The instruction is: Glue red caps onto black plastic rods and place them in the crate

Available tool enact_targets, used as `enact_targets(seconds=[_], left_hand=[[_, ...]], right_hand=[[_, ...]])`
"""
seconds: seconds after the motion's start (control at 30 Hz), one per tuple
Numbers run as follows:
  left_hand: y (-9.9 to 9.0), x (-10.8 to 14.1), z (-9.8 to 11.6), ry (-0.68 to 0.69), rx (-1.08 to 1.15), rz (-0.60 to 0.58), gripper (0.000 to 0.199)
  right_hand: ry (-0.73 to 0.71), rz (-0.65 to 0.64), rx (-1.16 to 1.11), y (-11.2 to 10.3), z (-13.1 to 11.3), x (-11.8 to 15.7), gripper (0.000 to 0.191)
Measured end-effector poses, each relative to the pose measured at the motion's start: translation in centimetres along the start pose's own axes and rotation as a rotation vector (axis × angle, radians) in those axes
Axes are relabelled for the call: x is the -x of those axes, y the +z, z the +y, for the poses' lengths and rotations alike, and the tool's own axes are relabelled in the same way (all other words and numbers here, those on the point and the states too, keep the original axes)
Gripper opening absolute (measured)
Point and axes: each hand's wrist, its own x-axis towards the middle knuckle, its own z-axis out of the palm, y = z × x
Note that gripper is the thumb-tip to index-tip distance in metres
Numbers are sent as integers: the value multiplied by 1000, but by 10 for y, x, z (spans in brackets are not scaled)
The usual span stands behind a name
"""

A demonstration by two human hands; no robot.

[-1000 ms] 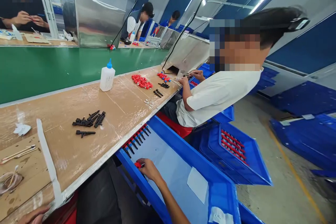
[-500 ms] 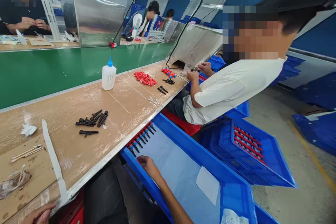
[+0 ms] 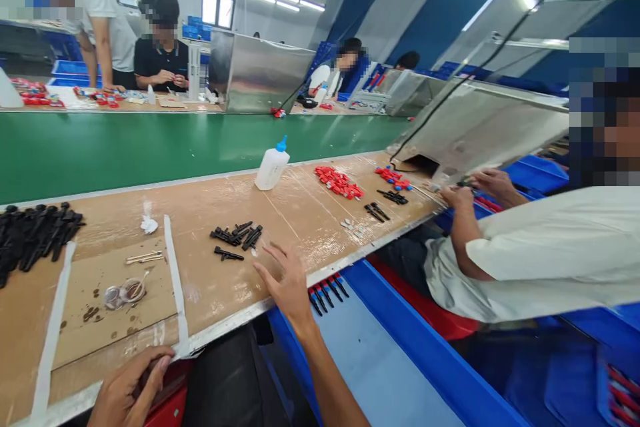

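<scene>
My right hand (image 3: pixel 285 277) is over the table's front edge, fingers spread and nothing in them. Just left of its fingertips lies a small pile of black plastic parts (image 3: pixel 240 235), with one black part (image 3: pixel 229 253) apart from it. My left hand (image 3: pixel 135 383) is at the front edge of the table, its fingertips by the lower end of a white tape strip (image 3: pixel 175 280). Its thumb and forefinger are slightly apart, with nothing visible between them. Below my right forearm, a blue crate (image 3: pixel 380 347) holds a row of black parts with red and blue ends (image 3: pixel 327 293).
Left of the tape are cotton swabs (image 3: pixel 145 257) and a small round dish (image 3: pixel 134 289) on stained cardboard (image 3: pixel 110 333). A larger black pile (image 3: pixel 35 233) lies far left. A white bottle (image 3: pixel 273 167) and red parts (image 3: pixel 339 182) stand further back. A co-worker (image 3: pixel 530 260) sits at right.
My right hand has risen from the crate to above the table, and its fingers have spread. The view has turned left, showing more of the cardboard and the larger black pile.
</scene>
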Motion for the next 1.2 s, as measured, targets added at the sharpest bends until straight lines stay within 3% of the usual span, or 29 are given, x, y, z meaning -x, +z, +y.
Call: enact_targets(seconds=[0.1, 0.2, 0.33, 0.43, 0.6, 0.7, 0.8, 0.87, 0.97, 1.03, 1.1, 1.2], left_hand=[[-2, 5, 1, 32, 35, -27, 24], [-1, 12, 0, 84, 89, -79, 20], [2, 21, -2, 85, 155, -28, 23], [4, 26, -3, 114, 136, -82, 24], [0, 30, -1, 128, 42, -204, 24], [-6, 33, 1, 137, 69, -199, 24], [-11, 33, 5, 87, 146, -117, 24], [-13, 32, 10, 39, 238, -24, 28], [-13, 26, 21, -12, 418, 103, 35], [-12, 21, 27, -55, 563, 128, 34], [-11, 17, 30, -124, 735, 124, 30], [-12, 14, 27, -214, 988, 152, 24]], right_hand=[[-151, -101, 49, 32, -21, -43, 69], [-258, -206, 96, 56, -31, -64, 65], [-357, -245, 137, 74, -47, -49, 46], [-377, -201, 141, 82, -58, -26, 30], [-419, -161, 53, 88, -64, -18, 24], [-398, -110, -24, 78, -67, -25, 30], [-350, -80, -101, 57, -83, -19, 34], [-300, -176, -190, 43, -101, -4, 33], [-171, -567, -441, 30, -134, 29, 35], [-123, -806, -581, 30, -153, 49, 36], [-129, -869, -636, 34, -166, 64, 34], [-158, -841, -622, 42, -175, 73, 28]])
